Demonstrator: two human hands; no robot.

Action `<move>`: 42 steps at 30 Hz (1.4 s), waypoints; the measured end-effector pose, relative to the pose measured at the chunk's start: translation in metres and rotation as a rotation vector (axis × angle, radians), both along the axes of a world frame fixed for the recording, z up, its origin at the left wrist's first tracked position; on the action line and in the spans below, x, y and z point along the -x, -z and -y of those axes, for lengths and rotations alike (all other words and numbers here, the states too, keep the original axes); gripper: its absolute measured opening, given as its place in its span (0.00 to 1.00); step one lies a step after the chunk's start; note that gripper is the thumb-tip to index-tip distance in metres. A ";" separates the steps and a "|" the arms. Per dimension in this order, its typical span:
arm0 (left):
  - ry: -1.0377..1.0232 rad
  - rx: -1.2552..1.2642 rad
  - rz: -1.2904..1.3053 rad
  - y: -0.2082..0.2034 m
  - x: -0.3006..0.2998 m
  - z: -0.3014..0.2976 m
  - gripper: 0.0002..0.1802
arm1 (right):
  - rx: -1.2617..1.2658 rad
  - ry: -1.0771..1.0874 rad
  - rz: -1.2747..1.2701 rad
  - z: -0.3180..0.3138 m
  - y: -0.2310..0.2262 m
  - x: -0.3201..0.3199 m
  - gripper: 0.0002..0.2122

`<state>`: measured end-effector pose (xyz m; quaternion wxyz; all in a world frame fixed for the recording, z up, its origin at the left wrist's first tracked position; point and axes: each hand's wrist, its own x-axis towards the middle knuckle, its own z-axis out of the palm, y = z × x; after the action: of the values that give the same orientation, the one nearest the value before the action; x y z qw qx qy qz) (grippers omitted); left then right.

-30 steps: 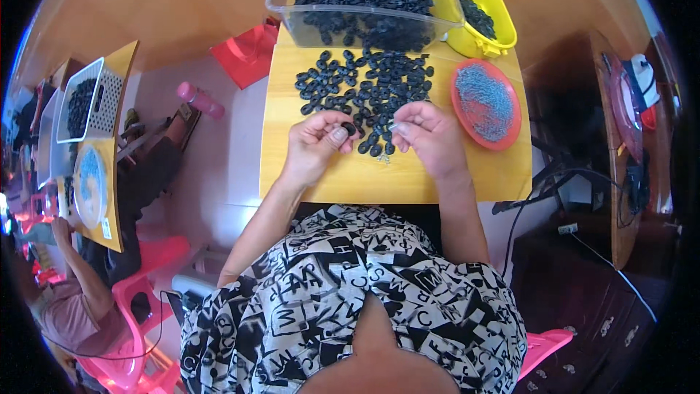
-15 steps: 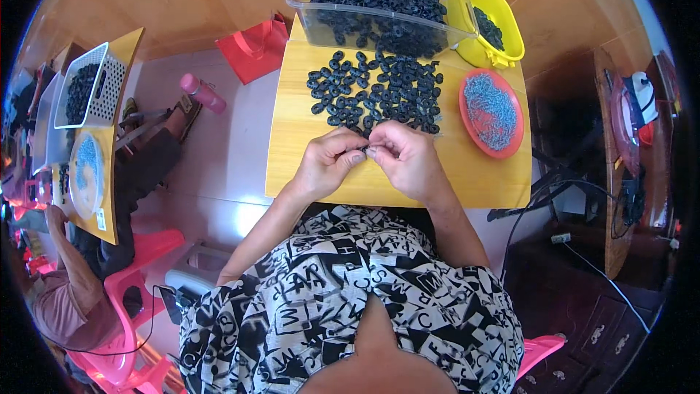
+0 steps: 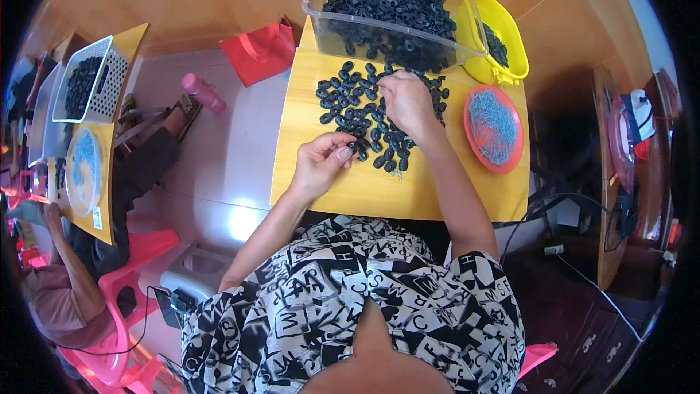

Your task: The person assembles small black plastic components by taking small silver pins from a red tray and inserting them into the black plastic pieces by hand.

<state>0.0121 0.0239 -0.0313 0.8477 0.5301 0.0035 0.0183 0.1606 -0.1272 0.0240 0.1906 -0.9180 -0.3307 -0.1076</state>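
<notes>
Many small black oval plastic parts (image 3: pixel 340 95) lie spread over the yellow table (image 3: pixel 292 175). Near the front of that spread, my left hand (image 3: pixel 319 165) pinches one black oval plastic part (image 3: pixel 353 147) between thumb and fingertips. Farther away, my right hand (image 3: pixel 407 104) reaches over the back of the spread, its fingertips drawn together beside the parts. Whatever those fingertips hold, if anything, is too small to make out. A few tiny pale pieces (image 3: pixel 396 174) lie near the front parts.
Behind the spread stands a clear bin (image 3: pixel 397 55) heaped with black parts, beside a yellow basin (image 3: pixel 503 73). At right lies a red plate (image 3: pixel 499 166) of small blue-grey pieces. A co-worker (image 3: pixel 69 292) sits at another table on the left, past a red bag (image 3: pixel 259 55).
My hands were together at the table's front and are now apart. The right has moved away to the far parts; the left stays near the front. The camera view has shifted slightly.
</notes>
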 end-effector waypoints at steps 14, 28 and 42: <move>0.069 0.009 -0.050 -0.002 -0.002 -0.004 0.11 | 0.019 0.071 -0.180 -0.019 -0.002 -0.003 0.09; 0.068 0.306 0.004 0.001 -0.005 -0.003 0.10 | -0.994 0.001 -1.252 0.017 -0.014 0.086 0.06; 0.096 0.225 -0.028 0.001 -0.002 -0.003 0.11 | -0.820 0.006 -1.084 0.006 -0.016 0.089 0.02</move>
<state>0.0140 0.0272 -0.0318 0.9016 0.4315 -0.0078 -0.0302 0.0711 -0.1331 0.0398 0.6616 -0.6968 -0.1183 0.2504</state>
